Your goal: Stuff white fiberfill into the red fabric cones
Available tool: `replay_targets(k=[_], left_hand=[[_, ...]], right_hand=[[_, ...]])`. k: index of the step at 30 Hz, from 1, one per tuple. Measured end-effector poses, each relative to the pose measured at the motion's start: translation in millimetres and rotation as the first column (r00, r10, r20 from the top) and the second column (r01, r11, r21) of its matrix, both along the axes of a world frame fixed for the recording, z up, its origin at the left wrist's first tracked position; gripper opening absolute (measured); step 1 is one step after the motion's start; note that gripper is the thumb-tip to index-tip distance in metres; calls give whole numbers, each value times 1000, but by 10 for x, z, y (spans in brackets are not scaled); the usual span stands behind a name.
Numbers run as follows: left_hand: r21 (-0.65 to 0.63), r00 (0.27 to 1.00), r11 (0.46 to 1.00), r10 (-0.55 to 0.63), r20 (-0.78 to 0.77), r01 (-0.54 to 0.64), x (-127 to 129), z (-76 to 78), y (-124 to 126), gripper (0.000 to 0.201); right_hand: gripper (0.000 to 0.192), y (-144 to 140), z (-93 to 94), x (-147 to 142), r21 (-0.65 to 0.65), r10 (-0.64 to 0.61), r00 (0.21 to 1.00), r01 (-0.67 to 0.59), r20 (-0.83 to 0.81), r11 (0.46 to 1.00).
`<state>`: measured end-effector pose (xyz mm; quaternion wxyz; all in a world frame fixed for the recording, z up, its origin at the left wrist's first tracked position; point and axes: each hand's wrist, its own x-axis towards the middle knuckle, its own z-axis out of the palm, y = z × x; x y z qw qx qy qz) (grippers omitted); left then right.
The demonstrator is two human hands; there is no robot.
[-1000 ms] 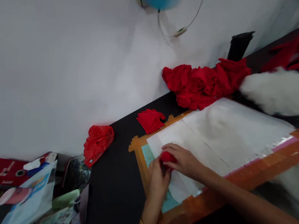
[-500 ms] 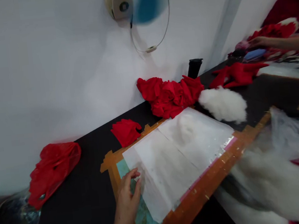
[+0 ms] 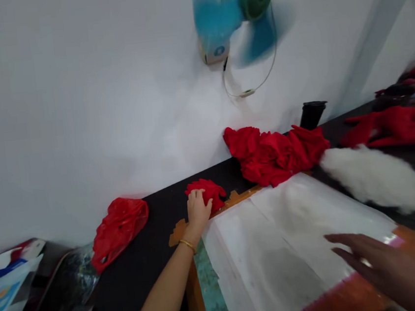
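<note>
Behind white sheet [image 3: 294, 245] | left hand [image 3: 197, 208] grip closing on red cloth [image 3: 207, 193] | right hand [image 3: 386, 268] spread wide

I see a small crumpled piece of red cloth [image 3: 208, 193] lying bunched on the black desk [image 3: 155, 260], just beyond the far left corner of the white sheet [image 3: 286, 236]. My left hand [image 3: 197, 209] rests on its left side, fingers laid over it. Its folds stand up loosely, and its right half shows uncovered.
</note>
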<state>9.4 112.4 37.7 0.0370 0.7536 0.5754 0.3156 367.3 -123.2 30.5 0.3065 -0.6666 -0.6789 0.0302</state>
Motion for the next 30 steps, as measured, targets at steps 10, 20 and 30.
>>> replay_targets(k=[10, 20, 30], left_hand=[[124, 1000, 992, 0, 10, -1, -403, 618, -98, 25], [-492, 903, 771, -422, 82, 405, -199, 388, -1118, 19], [-563, 887, 702, -440, 139, 437, -210, 287, -1723, 16]], right_hand=[[34, 541, 73, -183, -117, 27, 999, -31, -39, 993], [38, 335, -67, 9, -176, -58, 988, 33, -140, 984], [29, 618, -73, 66, -49, -12, 1000, 13, 26, 999]])
